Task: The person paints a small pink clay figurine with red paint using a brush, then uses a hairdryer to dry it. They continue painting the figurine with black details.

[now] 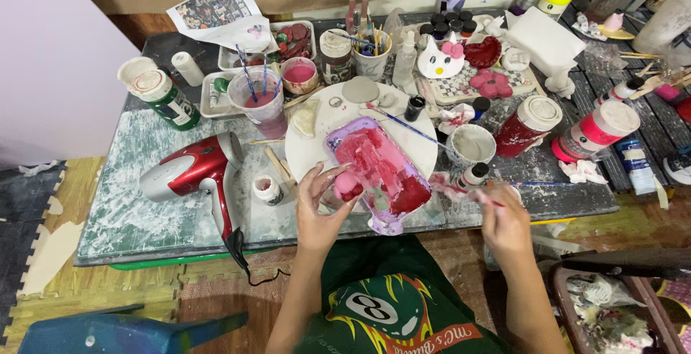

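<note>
From the head camera I looked down on a cluttered, paint-smeared tabletop (pixel 137 210). My left hand (pixel 320 206) was curled shut around a small pink piece (pixel 345 185), pinching it between thumb and fingertips just above the near edge of a purple palette (pixel 381 170) smeared with red and pink paint. The palette lay tilted across a white round plate (pixel 309 149) at the middle of the tabletop. My right hand (pixel 504 221) was closed around a thin brush (pixel 471 194), its tip pointing left toward the palette, well apart from the left hand. A red hair dryer (pixel 191 170) lay on its side to the left of the plate, and a small white jar (pixel 268 190) stood between the dryer and my left hand. Behind the plate stood a clear cup (pixel 259 102) of pink water holding brushes. To the right of the plate sat a white bowl (pixel 471 145), then a red jar (pixel 529 124) on its side. A white cat-face plaque (pixel 440 60) leaned further back.
</note>
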